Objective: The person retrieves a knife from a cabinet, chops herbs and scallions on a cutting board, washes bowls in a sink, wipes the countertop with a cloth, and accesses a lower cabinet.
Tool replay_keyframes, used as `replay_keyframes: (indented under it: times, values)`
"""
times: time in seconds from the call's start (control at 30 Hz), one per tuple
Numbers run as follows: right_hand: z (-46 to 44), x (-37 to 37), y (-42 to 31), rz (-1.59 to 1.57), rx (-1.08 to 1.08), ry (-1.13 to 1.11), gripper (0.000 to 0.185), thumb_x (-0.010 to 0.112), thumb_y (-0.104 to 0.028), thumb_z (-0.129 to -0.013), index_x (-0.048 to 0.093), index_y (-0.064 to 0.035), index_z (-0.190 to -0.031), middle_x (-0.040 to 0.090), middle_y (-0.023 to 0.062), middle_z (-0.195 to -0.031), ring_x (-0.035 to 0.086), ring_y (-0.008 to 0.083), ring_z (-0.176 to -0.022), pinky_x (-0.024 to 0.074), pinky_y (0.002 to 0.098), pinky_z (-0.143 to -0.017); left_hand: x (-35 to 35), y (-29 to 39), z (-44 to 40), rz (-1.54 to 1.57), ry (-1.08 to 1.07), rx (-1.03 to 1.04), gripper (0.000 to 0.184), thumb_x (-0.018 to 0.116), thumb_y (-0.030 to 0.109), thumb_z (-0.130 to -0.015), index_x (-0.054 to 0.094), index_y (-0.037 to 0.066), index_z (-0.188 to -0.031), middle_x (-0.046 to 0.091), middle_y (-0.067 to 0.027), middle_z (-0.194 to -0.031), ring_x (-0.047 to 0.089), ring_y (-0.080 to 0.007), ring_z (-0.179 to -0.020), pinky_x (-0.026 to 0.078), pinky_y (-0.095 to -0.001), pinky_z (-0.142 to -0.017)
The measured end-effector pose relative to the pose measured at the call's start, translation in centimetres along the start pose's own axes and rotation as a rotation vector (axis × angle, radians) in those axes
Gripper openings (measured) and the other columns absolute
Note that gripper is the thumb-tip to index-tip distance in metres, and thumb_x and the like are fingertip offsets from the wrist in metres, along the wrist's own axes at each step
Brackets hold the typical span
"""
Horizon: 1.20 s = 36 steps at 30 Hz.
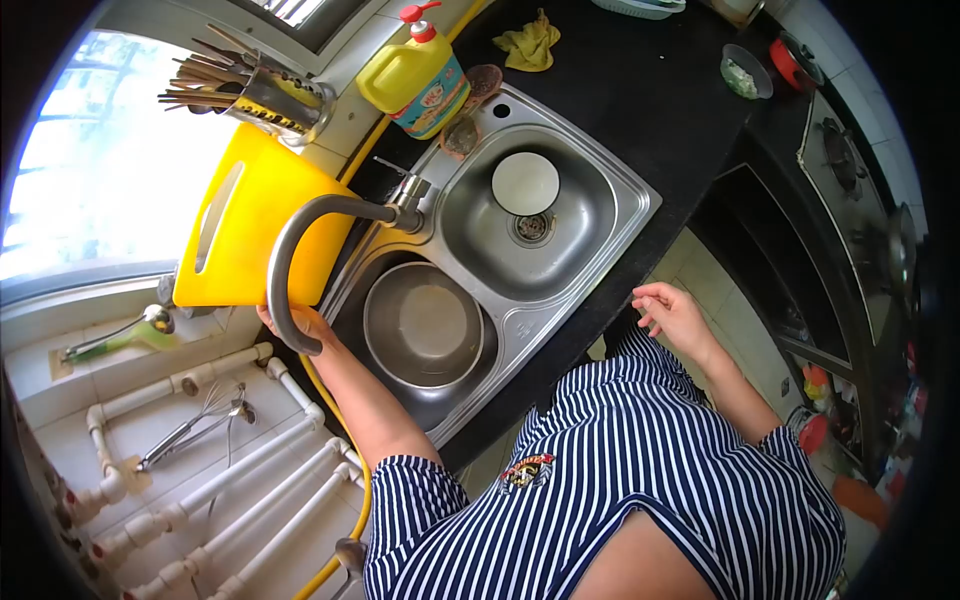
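Observation:
My left hand (312, 322) reaches past the curved grey faucet (290, 250) and grips the lower edge of a yellow cutting board (270, 220). The board leans upright by the window, its long handle slot on the left. The faucet covers part of this hand, and some fingers are hidden. My right hand (675, 318) hangs in front of the counter edge with nothing in it, its fingers loosely bent and apart. A large metal basin (425, 325) sits in the left sink bowl. In the right bowl of the steel sink (630, 200), a white bowl (526, 184) rests near the drain.
Behind the sink stand a yellow detergent bottle (415, 85) with a red pump and a metal holder (285, 100) full of chopsticks. A yellow cloth (528, 42) lies on the black counter (640, 90). White pipes (250, 475) and a whisk (190, 430) are at the left.

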State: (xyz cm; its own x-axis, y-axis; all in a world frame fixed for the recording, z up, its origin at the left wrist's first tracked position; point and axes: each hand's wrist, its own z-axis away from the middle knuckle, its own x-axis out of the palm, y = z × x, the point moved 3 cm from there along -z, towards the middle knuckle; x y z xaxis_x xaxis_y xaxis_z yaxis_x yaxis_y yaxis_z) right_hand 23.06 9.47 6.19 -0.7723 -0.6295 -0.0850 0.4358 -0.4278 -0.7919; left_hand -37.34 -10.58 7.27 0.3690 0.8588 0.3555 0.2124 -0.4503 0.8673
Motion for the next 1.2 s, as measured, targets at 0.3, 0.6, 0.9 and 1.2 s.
replay_keyframes:
  times: [0.3, 0.6, 0.9, 1.2]
  values:
    - [-3.3, 0.6, -3.4, 0.157, 0.016, -0.063, 0.029, 0.054, -0.017, -0.103, 0.063, 0.0002, -0.125, 0.069, 0.0102, -0.108, 0.066, 0.0126, -0.081, 0.056, 0.0253, -0.064, 4.7, -4.0, -1.4, -0.02, -0.031, -0.101, 0.01, 0.068, 0.015, -0.099, 0.063, 0.007, -0.103, 0.066, -0.0011, -0.097, 0.057, -0.0138, -0.09, 0.044, -0.0316, -0.089]
    - [-23.5, 7.4, -11.4, 0.231, -0.313, -0.108, 0.03, 0.067, -0.029, -0.094, 0.07, -0.0032, -0.109, 0.07, 0.0075, -0.087, 0.067, 0.0142, -0.072, 0.0547, 0.0309, -0.057, 1.6, -2.3, 3.4, -0.454, 0.476, -0.337, 0.045, 0.063, 0.015, -0.1, 0.05, 0.003, -0.141, 0.065, -0.009, -0.119, 0.061, -0.0151, -0.097, 0.049, -0.0323, -0.084]
    - [-31.8, 16.2, -20.6, 0.596, -0.285, 0.327, 0.065, 0.078, -0.038, -0.082, 0.05, -0.0087, -0.132, 0.062, 0.0188, -0.123, 0.064, 0.0382, -0.111, 0.0523, 0.0486, -0.092, 11.5, 2.8, 28.7, -0.22, 0.328, -0.812, 0.04, 0.064, 0.003, -0.096, 0.054, -0.001, -0.134, 0.065, -0.0107, -0.106, 0.064, -0.0172, -0.09, 0.055, -0.0302, -0.085]
    - [-30.7, 11.5, -19.0, -0.411, -0.199, -0.181, 0.028, 0.07, -0.014, -0.082, 0.062, -0.001, -0.106, 0.069, 0.0133, -0.106, 0.071, 0.0256, -0.091, 0.0578, 0.0381, -0.081, 20.6, 3.7, 25.4, -0.587, -0.032, -0.667, 0.023, 0.061, 0.005, -0.099, 0.067, -0.003, -0.12, 0.07, -0.0081, -0.105, 0.066, -0.0148, -0.095, 0.053, -0.0282, -0.088]
